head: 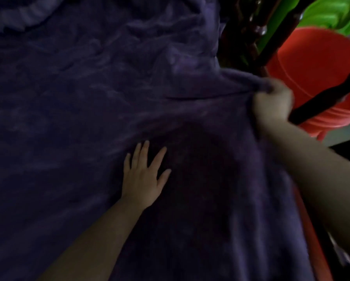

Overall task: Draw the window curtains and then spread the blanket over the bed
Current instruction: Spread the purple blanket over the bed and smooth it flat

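Head view: our dark purple, plush blanket lies rumpled across the bed; our left hand presses flat, fingers spread, our right hand clutches its right edge.

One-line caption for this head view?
Left hand flat on the purple blanket; right hand grips its edge beside an orange bucket.

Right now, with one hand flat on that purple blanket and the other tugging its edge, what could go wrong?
The left hand presses flat on the blanket, so the right hand's pull may only stretch it rather than smooth the far wrinkles. The gripped edge sits close to the dark bed frame and could snag there. A hard tug might swing the hand into the red bucket beside the bed.
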The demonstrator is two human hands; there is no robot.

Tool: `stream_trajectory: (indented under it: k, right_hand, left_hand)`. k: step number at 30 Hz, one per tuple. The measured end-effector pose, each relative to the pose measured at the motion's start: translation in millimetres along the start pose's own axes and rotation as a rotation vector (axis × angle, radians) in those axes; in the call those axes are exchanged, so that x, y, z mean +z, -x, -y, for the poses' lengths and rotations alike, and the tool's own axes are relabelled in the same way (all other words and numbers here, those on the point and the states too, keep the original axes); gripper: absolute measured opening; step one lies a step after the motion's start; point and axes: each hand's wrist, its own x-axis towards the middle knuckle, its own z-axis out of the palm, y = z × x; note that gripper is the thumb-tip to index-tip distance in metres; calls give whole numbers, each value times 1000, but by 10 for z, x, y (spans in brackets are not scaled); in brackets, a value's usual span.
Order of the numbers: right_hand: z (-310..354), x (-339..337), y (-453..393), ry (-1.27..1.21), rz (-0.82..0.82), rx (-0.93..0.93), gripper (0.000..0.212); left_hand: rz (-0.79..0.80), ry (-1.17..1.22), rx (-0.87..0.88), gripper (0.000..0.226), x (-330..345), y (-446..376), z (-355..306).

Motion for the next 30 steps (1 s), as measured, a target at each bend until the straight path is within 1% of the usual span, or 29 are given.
stream_trajectory:
  k: [1, 2, 3, 4, 5, 6, 7, 8, 9, 11, 12, 13, 15, 16, 18, 20, 21, 23, 24, 25, 26, 27, 29, 30]
  right_hand:
    - [-13, -106, -107, -20, -69, -55, 43]
    - [-47, -149, -138, 55, -79, -124, 46]
    - [-96, -131, -127, 234, -34, -192, 47]
    - [-174, -62, -64, 470, 92, -245, 47]
    - [-287, 31, 25, 706, 263, -265, 44]
    - [-372, 138, 81, 896, 439, -252, 41]
    - [-426, 238, 97, 1028, 578, -210, 39]
    - [-436, 352, 53, 1118, 650, -166, 38]
    - [-408, 463, -31, 1187, 677, -139, 37]
    - [-259, 690, -243, 1241, 673, -155, 36]
    - [-154, 796, -363, 1206, 640, -174, 38]
    - [-46, 889, -501, 1115, 578, -181, 40]
    - [172, 1092, -835, 809, 412, -118, 39]
    - [262, 1205, -1009, 637, 362, -55, 41]
    - [348, 1465, -1331, 384, 372, 87, 57]
    - [371, 1730, -1546, 196, 361, 226, 79]
    - [376, 1844, -1618, 107, 319, 273, 86]
    - [423, 2024, -1715, -82, 248, 346, 97]
    - [454, 2067, -1748, -179, 238, 380, 100]
    - [492, 2115, -1768, -259, 245, 410, 99]
    - [529, 2130, -1792, -328, 255, 431, 91]
    - [577, 2126, -1801, -391, 265, 437, 79]
    - [698, 2063, -1782, -448, 260, 378, 58]
    - [784, 1998, -1764, -406, 239, 299, 53]
  left_hand:
    - [-61, 17, 10, 59, -50, -113, -53]
    - [-113, 30, 3, 59, -103, -240, -105]
    - [-138, 45, -18, 58, -165, -409, -153]
    - [-139, 50, -54, 57, -218, -558, -176]
    - [-128, 46, -87, 57, -245, -679, -179]
    - [-124, 37, -102, 56, -251, -820, -152]
    - [-123, 22, -103, 56, -249, -950, -99]
    - [-122, 0, -98, 56, -250, -1085, -27]
    - [-111, -29, -96, 57, -249, -1221, 57]
    - [-32, -85, -149, 59, -221, -1486, 283]
    - [31, -101, -194, 60, -197, -1605, 407]
    - [90, -110, -231, 62, -166, -1700, 522]
    - [135, -124, -246, 63, -47, -1835, 714]
    - [116, -134, -222, 64, 17, -1864, 772]
    - [15, -139, -173, 65, 111, -1901, 835]
    - [-97, -120, -140, 63, 137, -1934, 875]
    - [-142, -105, -123, 57, 138, -1949, 883]
    - [-224, -88, -95, 50, 153, -1979, 903]
    - [-232, -74, -93, 50, 163, -1975, 889]
    - [-231, -61, -95, 50, 169, -1975, 898]
    - [-228, -53, -95, 50, 169, -1977, 898]
    - [-223, -52, -95, 51, 164, -1982, 908]
    - [-184, -49, -104, 53, 157, -2005, 923]
    - [-146, -37, -116, 56, 152, -2011, 927]
